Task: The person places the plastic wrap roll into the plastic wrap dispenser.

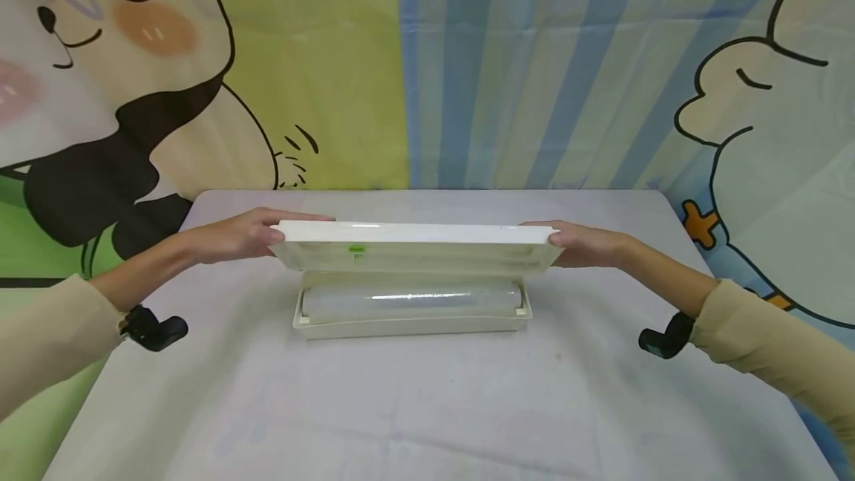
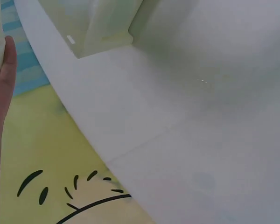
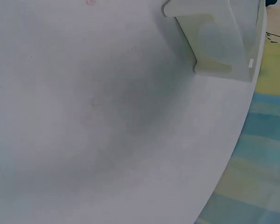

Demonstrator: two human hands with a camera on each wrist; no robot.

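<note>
A white plastic cling film dispenser base (image 1: 414,328) stands on the table, with a clear, shiny roll of film (image 1: 414,301) lying lengthwise in it. Its long white lid (image 1: 414,234) is raised over the back of the base, the underside showing a small green piece (image 1: 357,249). My left hand (image 1: 243,234) grips the lid's left end, thumb at the front corner and a finger along the top. At the opposite end my right hand (image 1: 591,245) holds the lid the same way. In the left wrist view only part of the left hand (image 2: 8,77) shows, at the edge.
A white-covered table (image 1: 427,407) lies under the dispenser. Behind it hangs a printed cartoon backdrop (image 1: 347,65) reaching down to the table's back edge. A black wrist camera (image 1: 155,329) is strapped to the left wrist, another black camera (image 1: 666,336) to the right.
</note>
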